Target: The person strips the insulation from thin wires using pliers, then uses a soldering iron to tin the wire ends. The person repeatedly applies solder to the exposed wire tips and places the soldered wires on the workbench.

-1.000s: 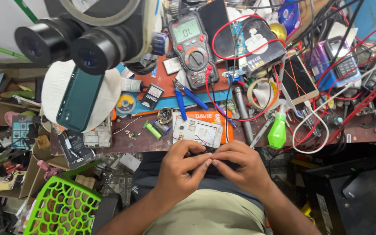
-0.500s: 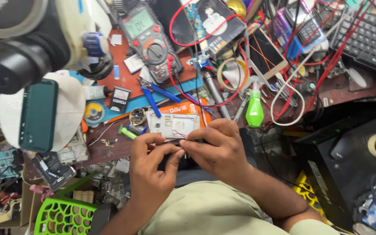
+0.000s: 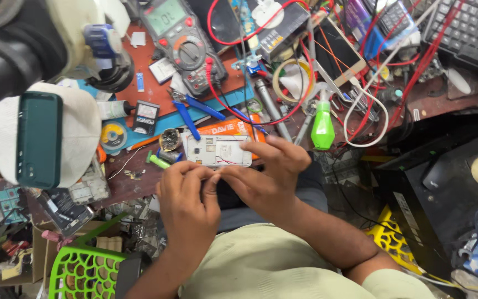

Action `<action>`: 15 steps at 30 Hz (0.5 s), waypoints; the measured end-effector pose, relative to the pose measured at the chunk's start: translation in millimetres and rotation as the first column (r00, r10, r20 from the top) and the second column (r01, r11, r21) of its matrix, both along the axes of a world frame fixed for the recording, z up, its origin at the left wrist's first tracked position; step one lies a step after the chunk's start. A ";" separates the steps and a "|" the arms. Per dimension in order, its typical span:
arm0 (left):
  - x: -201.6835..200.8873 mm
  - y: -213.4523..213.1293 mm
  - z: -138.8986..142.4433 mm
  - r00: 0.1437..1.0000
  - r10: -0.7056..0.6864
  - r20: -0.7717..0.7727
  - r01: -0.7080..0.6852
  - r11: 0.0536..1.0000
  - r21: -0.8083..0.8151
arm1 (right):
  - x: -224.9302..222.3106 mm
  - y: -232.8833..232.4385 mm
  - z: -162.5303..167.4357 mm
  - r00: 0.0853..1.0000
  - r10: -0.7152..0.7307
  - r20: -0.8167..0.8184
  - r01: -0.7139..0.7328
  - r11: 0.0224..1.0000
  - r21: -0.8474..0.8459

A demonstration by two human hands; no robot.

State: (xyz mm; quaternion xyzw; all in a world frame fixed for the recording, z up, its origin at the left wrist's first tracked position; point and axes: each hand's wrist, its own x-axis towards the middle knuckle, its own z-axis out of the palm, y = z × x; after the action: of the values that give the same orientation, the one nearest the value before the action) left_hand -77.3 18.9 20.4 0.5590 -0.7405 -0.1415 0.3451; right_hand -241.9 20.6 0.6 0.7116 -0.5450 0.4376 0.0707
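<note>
At the front edge of a cluttered workbench, opened white phone body (image 3: 219, 150), back cover off, lying flat just beyond both hands. Left hand (image 3: 186, 202) and right hand (image 3: 266, 177) pressed close together below it, fingertips meeting, pinching something too small to make out; right fingers touching the phone's lower right corner. Farther out: blue-handled pliers (image 3: 195, 108), green spray bottle (image 3: 322, 124), grey multimeter (image 3: 181, 41) with red leads. At far left, dark green phone (image 3: 39, 138).

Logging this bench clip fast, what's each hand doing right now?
Left hand: fingers pinched shut on something small; what it is cannot be told.
Right hand: fingertips meet the left's, other fingers rest on the opened white phone.
</note>
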 end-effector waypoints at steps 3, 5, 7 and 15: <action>3.6 2.6 -2.8 0.999 0.009 0.051 -0.008 1.000 -0.022 | -1.7 -0.1 -3.4 0.994 0.037 -0.107 -0.033 0.999 0.038; 8.5 3.6 -2.6 0.996 0.050 0.071 -0.047 0.998 -0.042 | -7.0 -0.1 -5.5 0.993 0.071 -0.098 -0.064 0.995 0.070; 15.2 3.4 -0.2 0.993 0.093 0.069 -0.088 0.994 -0.072 | -13.8 -0.4 -5.3 0.990 0.110 -0.092 -0.099 0.988 0.115; 11.6 2.1 4.1 0.946 -0.059 0.318 0.113 0.982 -0.153 | -40.6 22.5 44.6 0.981 0.146 -0.126 -0.081 0.904 0.419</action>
State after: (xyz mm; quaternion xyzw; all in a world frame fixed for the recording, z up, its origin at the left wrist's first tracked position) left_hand -65.7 21.1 24.5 0.5101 -0.8188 -0.0027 0.2634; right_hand -282.5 43.1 45.2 0.7728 -0.5754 0.2599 -0.0647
